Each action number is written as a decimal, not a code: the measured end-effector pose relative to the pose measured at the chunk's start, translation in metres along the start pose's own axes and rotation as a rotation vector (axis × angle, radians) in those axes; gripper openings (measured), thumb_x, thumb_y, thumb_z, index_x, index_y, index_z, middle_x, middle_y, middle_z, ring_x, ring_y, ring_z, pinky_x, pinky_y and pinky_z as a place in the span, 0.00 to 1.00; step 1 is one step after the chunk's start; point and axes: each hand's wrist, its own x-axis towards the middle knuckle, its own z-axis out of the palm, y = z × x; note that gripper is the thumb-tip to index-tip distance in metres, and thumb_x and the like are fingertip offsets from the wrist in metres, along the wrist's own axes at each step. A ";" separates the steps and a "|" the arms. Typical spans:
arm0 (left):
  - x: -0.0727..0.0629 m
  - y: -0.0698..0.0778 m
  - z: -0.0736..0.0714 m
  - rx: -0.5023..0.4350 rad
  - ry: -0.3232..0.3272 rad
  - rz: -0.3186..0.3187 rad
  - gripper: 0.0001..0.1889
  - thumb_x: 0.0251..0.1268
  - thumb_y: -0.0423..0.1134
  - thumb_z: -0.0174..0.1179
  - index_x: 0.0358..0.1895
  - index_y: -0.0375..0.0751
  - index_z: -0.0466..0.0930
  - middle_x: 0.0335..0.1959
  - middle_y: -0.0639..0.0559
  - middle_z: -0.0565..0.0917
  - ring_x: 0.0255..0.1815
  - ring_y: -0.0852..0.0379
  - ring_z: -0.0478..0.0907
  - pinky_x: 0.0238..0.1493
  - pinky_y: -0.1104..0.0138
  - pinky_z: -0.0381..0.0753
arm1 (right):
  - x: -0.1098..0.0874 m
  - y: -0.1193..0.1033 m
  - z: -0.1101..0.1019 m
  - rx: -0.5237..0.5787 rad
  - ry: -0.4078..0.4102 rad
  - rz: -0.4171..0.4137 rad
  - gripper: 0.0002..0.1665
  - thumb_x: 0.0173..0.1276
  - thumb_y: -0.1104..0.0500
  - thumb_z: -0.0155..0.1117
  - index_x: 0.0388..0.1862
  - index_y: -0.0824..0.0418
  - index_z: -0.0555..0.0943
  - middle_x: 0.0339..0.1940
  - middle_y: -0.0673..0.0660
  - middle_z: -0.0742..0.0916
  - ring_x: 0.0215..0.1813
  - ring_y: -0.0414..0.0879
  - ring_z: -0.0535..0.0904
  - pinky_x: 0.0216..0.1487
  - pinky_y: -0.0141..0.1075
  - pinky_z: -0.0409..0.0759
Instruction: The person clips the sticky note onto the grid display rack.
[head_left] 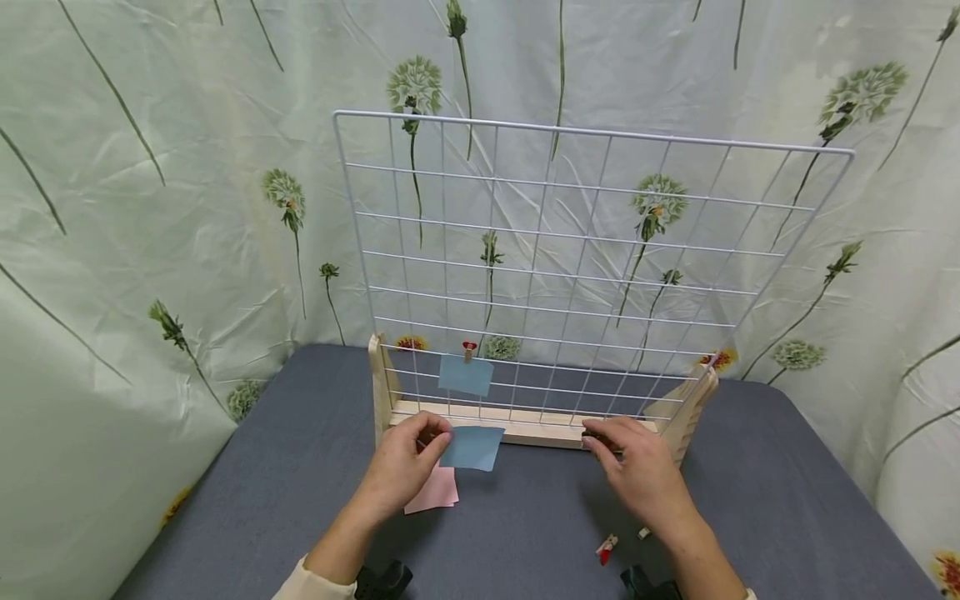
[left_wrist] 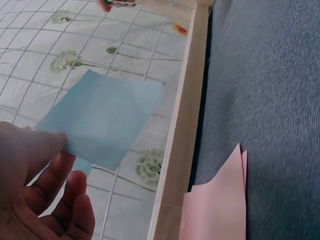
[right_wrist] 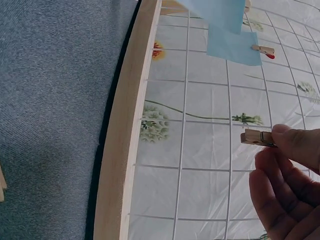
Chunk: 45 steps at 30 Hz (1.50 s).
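Observation:
Between thumb and fingers, my left hand [head_left: 405, 458] pinches a blue paper square [head_left: 474, 448] by its left edge, in front of the rack's wooden base. My right hand [head_left: 637, 467] pinches a small wooden clothespin [right_wrist: 256, 137], seen best in the right wrist view. Behind them stands a white wire grid [head_left: 555, 275]. Another blue paper [head_left: 465, 375] hangs low on its left part, held by a clothespin with a red heart [head_left: 468, 350]. Pink paper [head_left: 433, 490] lies on the table just below the left hand.
The grid sits in a wooden base [head_left: 540, 427] with upright end pieces. On the grey table [head_left: 510, 542], a clothespin with a red piece [head_left: 606, 548] and another small wooden piece [head_left: 643, 533] lie near the right forearm. A floral curtain [head_left: 225, 167] surrounds the table.

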 end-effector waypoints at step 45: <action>0.047 0.022 0.101 -0.255 0.257 -0.104 0.04 0.65 0.39 0.69 0.40 0.45 0.89 0.35 0.50 0.88 0.23 0.63 0.70 0.26 0.71 0.70 | 0.008 0.004 0.002 -0.028 0.086 0.006 0.14 0.54 0.67 0.80 0.40 0.60 0.89 0.33 0.52 0.89 0.33 0.42 0.85 0.33 0.37 0.82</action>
